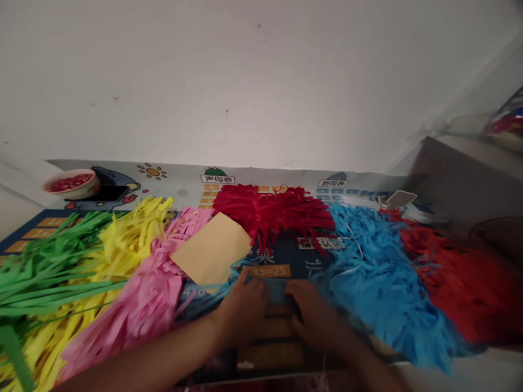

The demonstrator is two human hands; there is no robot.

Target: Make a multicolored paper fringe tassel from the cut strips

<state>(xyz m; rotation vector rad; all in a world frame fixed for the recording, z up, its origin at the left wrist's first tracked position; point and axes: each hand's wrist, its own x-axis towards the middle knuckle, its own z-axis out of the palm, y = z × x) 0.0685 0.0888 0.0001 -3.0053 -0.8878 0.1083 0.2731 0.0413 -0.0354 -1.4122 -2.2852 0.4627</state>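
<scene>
Left hand [247,299]: clenched on blue strips [279,290], lower centre.
Right hand [314,313]: at strips, blurred; can't tell grip.
Cream paper [214,247]: centre-left.

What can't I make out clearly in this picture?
Head view:
Left hand, right hand: fingers' exact grip, blurred.
Blue strip between them: blurred, details lost.
Green strips: some cut off by the left edge.
Pink strips: partly hidden by tan paper.
</scene>
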